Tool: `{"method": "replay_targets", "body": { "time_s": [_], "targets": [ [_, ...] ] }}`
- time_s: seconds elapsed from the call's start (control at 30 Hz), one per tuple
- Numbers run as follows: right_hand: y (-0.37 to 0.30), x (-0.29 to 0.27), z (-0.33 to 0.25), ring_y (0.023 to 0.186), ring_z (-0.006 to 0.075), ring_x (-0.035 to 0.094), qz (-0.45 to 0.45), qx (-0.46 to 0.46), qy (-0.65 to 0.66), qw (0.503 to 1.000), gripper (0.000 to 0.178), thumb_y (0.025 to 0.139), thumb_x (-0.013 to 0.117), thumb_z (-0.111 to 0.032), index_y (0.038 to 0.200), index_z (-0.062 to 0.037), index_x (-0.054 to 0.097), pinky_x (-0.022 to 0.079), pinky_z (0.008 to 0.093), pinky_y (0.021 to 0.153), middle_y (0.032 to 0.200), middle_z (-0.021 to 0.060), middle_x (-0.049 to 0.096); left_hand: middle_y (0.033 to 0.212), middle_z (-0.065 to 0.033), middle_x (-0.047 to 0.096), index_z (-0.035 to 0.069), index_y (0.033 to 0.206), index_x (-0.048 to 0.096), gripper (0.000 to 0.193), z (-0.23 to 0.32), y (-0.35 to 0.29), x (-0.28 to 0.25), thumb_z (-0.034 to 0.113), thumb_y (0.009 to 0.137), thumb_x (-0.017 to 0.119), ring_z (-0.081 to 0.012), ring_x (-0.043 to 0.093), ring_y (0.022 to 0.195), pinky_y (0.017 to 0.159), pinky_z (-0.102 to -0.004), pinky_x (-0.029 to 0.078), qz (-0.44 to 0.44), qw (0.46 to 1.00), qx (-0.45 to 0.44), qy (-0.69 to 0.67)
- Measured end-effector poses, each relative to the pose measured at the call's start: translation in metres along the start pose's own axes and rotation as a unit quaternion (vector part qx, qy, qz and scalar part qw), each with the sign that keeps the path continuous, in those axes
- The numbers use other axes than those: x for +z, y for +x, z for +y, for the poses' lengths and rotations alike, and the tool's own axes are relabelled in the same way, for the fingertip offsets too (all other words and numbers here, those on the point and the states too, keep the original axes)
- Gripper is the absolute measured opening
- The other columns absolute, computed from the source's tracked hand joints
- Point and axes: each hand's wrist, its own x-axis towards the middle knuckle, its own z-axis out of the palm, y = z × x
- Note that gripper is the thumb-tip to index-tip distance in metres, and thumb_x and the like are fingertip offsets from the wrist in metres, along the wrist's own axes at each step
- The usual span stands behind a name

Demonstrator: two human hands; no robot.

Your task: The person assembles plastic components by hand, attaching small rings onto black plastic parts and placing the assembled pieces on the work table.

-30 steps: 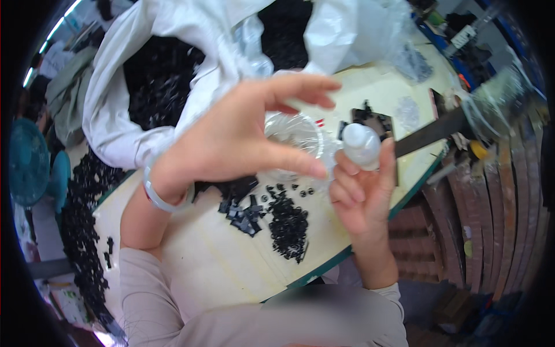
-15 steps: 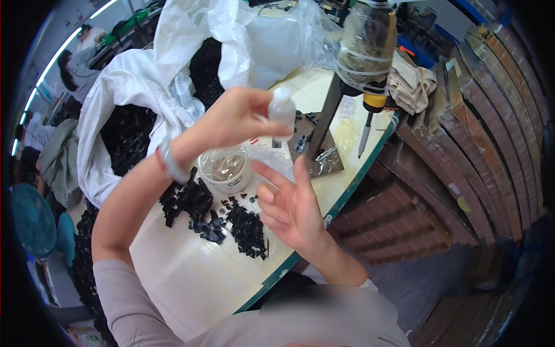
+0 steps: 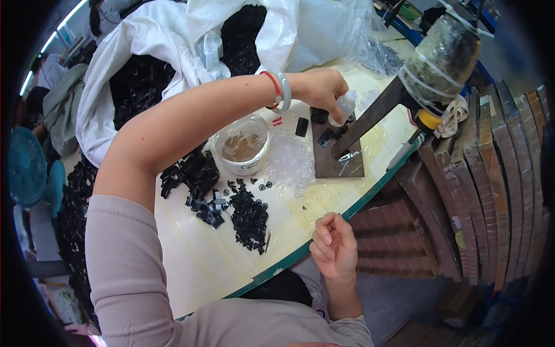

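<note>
My left hand (image 3: 321, 89) reaches across to the metal base plate (image 3: 340, 166) of the stand. Its fingers are closed round a small clear squeeze bottle (image 3: 347, 102), tilted beside the small black parts (image 3: 327, 137) on that plate. Close to the table's front edge is my right hand (image 3: 335, 246), its fingers curled in and no object visible in them. A clear round tub (image 3: 241, 168) with brownish contents stands under my left forearm. In front of it lie a pile of black plastic pieces (image 3: 193, 176) and a heap of small black parts (image 3: 250, 220).
An electric screwdriver (image 3: 436, 63), wrapped in clear film, hangs on a slanted metal arm (image 3: 370, 118) over the plate. White sacks (image 3: 156, 32) of black parts stand at the back left. Stacked brown crates (image 3: 457, 196) line the right. Clear plastic bits (image 3: 292, 165) lie beside the tub.
My left hand has carried the bottle right, over the metal plate. My right hand has drawn back toward the table edge and its fingers have curled. The view has shifted too.
</note>
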Motion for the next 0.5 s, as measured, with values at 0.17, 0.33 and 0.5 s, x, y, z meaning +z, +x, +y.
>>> {"method": "replay_targets", "body": {
  "time_s": [0.17,0.33,0.5],
  "targets": [
    [0.004,-0.001,-0.002,0.041,0.0071,0.035,0.018,0.009,-0.039,0.999,0.028,0.097,0.044,-0.025,0.1,-0.0008,0.057,0.026,0.0208,0.038,0.066,0.004,0.051,0.083,-0.0088,0.07,0.001,0.093,0.069,0.034,-0.015,0.001,0.005,0.02,0.067,0.081,-0.0144,0.064,0.076,0.073,-0.0281,0.051,-0.007,1.0,-0.022,0.015],
    [0.007,0.011,0.008,0.051,0.0072,0.05,0.071,-0.147,-0.544,0.823,0.019,0.085,0.062,-0.001,0.103,0.001,0.06,0.04,0.0191,0.047,0.083,0.0083,0.06,0.09,-0.0069,0.07,0.005,0.099,0.07,0.04,-0.009,0.014,0.007,0.025,0.067,0.082,-0.0164,0.063,0.084,0.078,-0.0289,0.047,-0.053,0.998,0.016,0.019],
    [0.015,0.024,0.02,0.058,0.0092,0.056,-0.034,-0.203,-0.72,0.663,0.022,0.078,0.068,0.003,0.1,0.0004,0.064,0.045,0.0198,0.053,0.092,0.0081,0.06,0.086,-0.0105,0.069,-0.001,0.097,0.068,0.036,-0.004,-0.039,-0.036,0.026,0.074,0.075,-0.0201,0.064,0.082,0.076,-0.029,0.05,0.099,0.988,0.064,0.101]
  ]
}}
